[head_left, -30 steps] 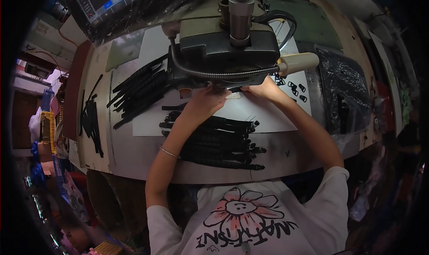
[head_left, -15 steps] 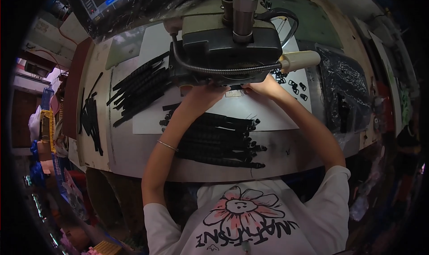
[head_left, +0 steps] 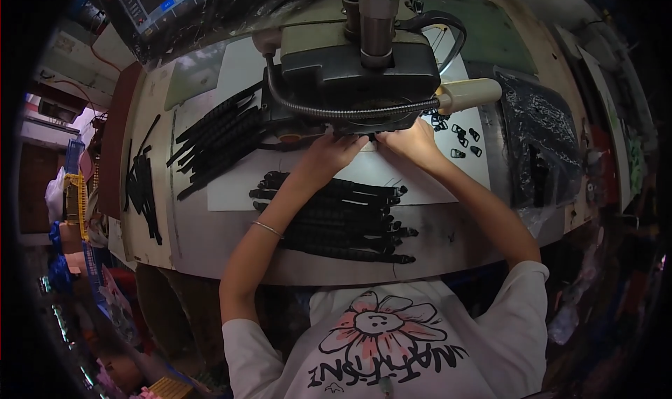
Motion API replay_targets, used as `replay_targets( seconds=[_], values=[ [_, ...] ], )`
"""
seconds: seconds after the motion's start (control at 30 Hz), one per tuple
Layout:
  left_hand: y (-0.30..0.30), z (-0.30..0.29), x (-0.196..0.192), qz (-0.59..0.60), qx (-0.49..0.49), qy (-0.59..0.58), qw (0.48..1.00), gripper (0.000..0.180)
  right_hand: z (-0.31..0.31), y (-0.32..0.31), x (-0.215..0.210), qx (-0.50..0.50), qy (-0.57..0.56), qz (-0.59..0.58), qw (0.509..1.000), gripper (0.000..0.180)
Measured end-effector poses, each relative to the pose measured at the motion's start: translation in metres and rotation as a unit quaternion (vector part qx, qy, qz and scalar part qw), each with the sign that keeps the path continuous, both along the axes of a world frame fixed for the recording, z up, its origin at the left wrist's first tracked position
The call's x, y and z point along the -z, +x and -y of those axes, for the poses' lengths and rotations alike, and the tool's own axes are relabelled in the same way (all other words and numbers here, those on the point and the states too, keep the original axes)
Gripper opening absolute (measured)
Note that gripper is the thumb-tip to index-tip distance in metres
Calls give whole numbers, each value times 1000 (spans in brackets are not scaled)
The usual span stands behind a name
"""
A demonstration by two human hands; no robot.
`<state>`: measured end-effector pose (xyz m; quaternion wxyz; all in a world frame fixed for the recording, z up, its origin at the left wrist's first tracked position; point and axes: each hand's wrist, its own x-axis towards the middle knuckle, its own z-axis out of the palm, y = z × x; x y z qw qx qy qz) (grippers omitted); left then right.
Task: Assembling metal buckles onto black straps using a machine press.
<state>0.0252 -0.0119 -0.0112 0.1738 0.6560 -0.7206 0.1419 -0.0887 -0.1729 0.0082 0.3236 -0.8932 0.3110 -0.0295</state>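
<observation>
Both my hands are close together at the front underside of a dark sewing machine [head_left: 357,73]. My left hand [head_left: 330,155] is closed, thumb toward the right, on a black strap [head_left: 372,138]; only a short dark piece of it shows between the hands. From the other side, the fingers of my right hand [head_left: 408,141] pinch the same strap, lit by the machine's lamp. The machine head hides the needle area and some of my fingertips. Below my hands, partly behind my left forearm, lies a bundle of black straps [head_left: 336,220] with buckled ends.
More black straps [head_left: 220,136] fan out left of the machine, and thin black strips [head_left: 143,196] lie at the far left. Small black buckles [head_left: 460,136] are scattered right of my right hand. A dark plastic-wrapped package [head_left: 539,140] sits farther right. A pale handle-like lamp [head_left: 469,94] juts rightward.
My left hand has shifted slightly, its thumb now nearer my right hand. Less of the strap shows between them. The strap end beside my left forearm has gone from its earlier place.
</observation>
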Motion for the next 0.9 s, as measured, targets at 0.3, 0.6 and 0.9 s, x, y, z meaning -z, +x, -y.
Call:
replay_targets(
  seconds=[0.3,0.6,0.9],
  values=[
    [-3,2,-4,30,18,-20,999,25,-12,-24,13,-98,-143,298,939,10],
    [-40,-7,-8,-36,-102,95,990,62,-12,-25,19,-78,-152,316,933,8],
    [-49,-5,-10,24,-126,100,987,57,-11,-27,21,-93,-152,307,935,15]
  ],
)
